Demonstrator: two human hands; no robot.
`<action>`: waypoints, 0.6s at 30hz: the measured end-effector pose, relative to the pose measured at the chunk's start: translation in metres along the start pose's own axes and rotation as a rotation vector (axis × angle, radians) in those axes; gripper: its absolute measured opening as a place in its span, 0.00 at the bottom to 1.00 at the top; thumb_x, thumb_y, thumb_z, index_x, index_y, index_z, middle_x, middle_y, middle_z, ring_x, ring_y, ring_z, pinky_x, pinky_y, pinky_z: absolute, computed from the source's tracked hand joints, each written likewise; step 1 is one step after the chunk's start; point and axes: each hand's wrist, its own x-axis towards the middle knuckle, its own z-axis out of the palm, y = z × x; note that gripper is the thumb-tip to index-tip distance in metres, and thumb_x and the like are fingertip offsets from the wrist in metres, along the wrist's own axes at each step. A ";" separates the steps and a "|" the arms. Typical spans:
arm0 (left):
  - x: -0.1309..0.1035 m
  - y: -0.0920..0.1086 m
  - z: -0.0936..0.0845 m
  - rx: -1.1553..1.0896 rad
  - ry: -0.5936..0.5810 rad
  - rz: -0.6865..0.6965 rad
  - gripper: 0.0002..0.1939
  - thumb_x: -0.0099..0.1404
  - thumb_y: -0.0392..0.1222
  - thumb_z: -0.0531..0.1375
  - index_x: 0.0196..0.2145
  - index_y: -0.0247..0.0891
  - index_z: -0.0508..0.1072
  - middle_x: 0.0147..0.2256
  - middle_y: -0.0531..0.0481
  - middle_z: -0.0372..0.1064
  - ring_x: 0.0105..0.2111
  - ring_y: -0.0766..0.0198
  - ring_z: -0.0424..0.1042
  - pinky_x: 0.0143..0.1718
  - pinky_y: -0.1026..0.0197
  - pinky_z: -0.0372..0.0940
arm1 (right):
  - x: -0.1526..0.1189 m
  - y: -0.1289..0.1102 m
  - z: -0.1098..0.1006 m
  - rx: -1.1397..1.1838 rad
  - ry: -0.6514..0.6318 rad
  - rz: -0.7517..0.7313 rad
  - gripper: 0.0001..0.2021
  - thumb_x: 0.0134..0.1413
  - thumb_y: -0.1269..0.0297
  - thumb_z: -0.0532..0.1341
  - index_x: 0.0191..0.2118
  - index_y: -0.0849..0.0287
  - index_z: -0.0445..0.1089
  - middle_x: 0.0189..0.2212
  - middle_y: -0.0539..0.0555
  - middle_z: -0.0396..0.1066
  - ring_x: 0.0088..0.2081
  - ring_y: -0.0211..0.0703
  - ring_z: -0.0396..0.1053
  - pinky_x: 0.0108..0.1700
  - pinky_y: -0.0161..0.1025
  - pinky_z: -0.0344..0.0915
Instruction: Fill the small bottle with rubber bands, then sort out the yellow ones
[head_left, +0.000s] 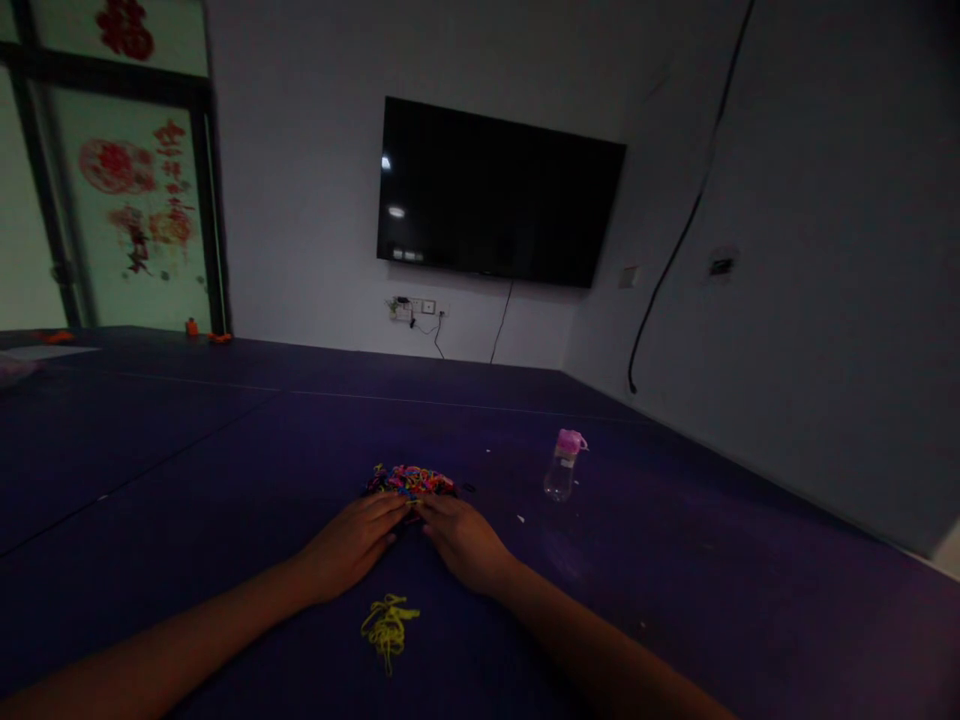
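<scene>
Hands (409, 530), 2 of them, touch the multicoloured pile (411, 480) of bands.

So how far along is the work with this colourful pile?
Apparently done: a small yellow bunch lies apart on the purple surface. In hand: the left hand and right hand rest at the near edge of the multicoloured pile. Left, if the colours are being separated: that pile, which looks mixed. I can't tell how much that is.
</scene>
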 end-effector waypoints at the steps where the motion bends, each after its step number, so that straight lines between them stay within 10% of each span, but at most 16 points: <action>1: 0.000 0.000 -0.001 0.000 -0.004 -0.006 0.20 0.67 0.36 0.50 0.57 0.40 0.64 0.55 0.44 0.65 0.56 0.56 0.62 0.56 0.49 0.60 | 0.000 0.000 0.000 0.001 0.003 0.002 0.17 0.61 0.72 0.51 0.54 0.62 0.66 0.52 0.61 0.68 0.52 0.45 0.66 0.55 0.43 0.63; 18: 0.001 0.001 -0.004 -0.059 0.034 0.007 0.15 0.67 0.35 0.49 0.48 0.41 0.70 0.54 0.45 0.66 0.55 0.57 0.63 0.54 0.50 0.61 | -0.009 -0.025 -0.011 0.077 0.222 -0.183 0.12 0.59 0.68 0.50 0.39 0.58 0.72 0.38 0.58 0.74 0.39 0.42 0.72 0.41 0.39 0.67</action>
